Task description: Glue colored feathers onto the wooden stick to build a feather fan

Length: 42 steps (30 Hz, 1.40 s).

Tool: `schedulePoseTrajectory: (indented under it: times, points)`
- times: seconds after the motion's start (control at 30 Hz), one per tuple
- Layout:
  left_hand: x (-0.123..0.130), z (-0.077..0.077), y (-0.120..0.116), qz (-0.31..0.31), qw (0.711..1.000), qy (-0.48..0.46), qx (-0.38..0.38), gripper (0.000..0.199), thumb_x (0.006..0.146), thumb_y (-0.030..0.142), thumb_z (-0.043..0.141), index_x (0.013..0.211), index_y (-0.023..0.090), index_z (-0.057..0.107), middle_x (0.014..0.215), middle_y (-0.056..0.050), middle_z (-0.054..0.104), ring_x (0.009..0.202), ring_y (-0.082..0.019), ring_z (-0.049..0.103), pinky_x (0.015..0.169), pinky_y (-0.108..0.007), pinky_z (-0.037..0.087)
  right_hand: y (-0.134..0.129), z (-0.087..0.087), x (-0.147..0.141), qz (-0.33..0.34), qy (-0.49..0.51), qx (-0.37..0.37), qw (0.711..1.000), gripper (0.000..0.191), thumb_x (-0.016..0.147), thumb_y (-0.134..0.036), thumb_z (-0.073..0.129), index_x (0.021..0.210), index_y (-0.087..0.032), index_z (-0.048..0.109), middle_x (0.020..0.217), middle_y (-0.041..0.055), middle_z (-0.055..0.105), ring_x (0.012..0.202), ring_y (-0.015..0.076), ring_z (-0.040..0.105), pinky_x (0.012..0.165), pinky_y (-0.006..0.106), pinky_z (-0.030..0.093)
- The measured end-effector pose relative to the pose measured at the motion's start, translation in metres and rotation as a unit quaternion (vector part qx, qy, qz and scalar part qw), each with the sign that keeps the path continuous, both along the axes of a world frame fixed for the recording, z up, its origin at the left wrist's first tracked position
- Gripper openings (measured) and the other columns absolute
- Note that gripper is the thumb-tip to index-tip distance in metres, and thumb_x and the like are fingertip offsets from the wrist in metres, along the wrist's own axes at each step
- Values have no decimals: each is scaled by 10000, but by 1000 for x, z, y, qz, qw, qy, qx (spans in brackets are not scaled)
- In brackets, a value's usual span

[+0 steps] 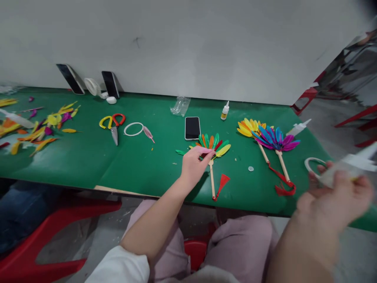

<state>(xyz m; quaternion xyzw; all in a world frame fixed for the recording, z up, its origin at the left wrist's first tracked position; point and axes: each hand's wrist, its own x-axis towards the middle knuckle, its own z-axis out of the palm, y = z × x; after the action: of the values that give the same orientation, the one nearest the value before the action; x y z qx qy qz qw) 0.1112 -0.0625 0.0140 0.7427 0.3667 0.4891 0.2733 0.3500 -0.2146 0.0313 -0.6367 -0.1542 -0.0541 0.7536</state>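
Note:
My left hand [194, 163] is closed in a pinch over the middle of a feather fan [212, 173]. A pink patch lies along its fingers; whether it is a feather or a finger covering I cannot tell. Green, orange, red and yellow feathers spread from the fan's wooden handle, and a red tassel [224, 181] hangs at its lower end. At the far right, my right hand [338, 196], smeared by motion, is wrapped around a translucent glue bottle [344, 167] whose nozzle points up and right. A white ring [309, 163] shows beside that hand.
Two finished-looking feather fans, one yellow [250, 127] and one blue-purple [277, 139], lie right. Behind are a small glue bottle [224, 111], phone [192, 128] and clear bag [180, 106]. Left are scissors [114, 133] and loose feathers [44, 133] on the green table [141, 165].

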Motion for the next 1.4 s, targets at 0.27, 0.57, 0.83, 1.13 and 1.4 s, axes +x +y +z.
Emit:
schedulePoseTrajectory:
  times: [0.27, 0.57, 0.83, 1.13, 1.4]
  points:
    - [-4, 3, 2, -3, 999, -29, -27, 134, 734, 314, 581, 757, 198, 646, 748, -14, 647, 681, -111, 582, 515, -211, 441, 82, -29, -29, 144, -42, -76, 986, 465, 628, -350, 621, 1021, -204, 419, 997, 47, 581, 922, 175, 563, 786, 338, 443]
    - [-7, 2, 5, 3, 999, -46, 4, 95, 713, 283, 609, 716, 190, 624, 710, -10, 612, 653, -102, 559, 493, -200, 432, 113, -47, -5, 204, -124, -449, 861, 464, 558, -364, 628, 958, -169, 496, 906, 77, 589, 792, 207, 554, 720, 348, 407]
    - [-7, -2, 5, -11, 998, -38, 53, 108, 723, 278, 597, 684, 178, 604, 716, -21, 608, 703, -112, 550, 538, -215, 442, 113, -61, 3, 217, -108, -430, 870, 537, 516, -422, 665, 966, -178, 505, 946, 77, 587, 860, 225, 543, 730, 363, 395]
    - [-10, 1, 0, 49, 990, 37, 125, 121, 766, 264, 536, 699, 174, 582, 732, -34, 558, 729, -128, 504, 644, -248, 430, 56, -8, -46, 195, -127, -397, 888, 340, 612, -518, 603, 745, -205, 586, 694, 21, 596, 646, 179, 543, 608, 323, 410]
    - [-10, -7, -6, 104, 961, 74, 246, 66, 739, 203, 553, 763, 194, 614, 780, -47, 555, 791, -161, 472, 725, -299, 397, 72, -7, -157, 281, -321, -252, 868, 334, 654, -423, 624, 854, -174, 525, 805, 46, 581, 778, 174, 531, 703, 302, 428]
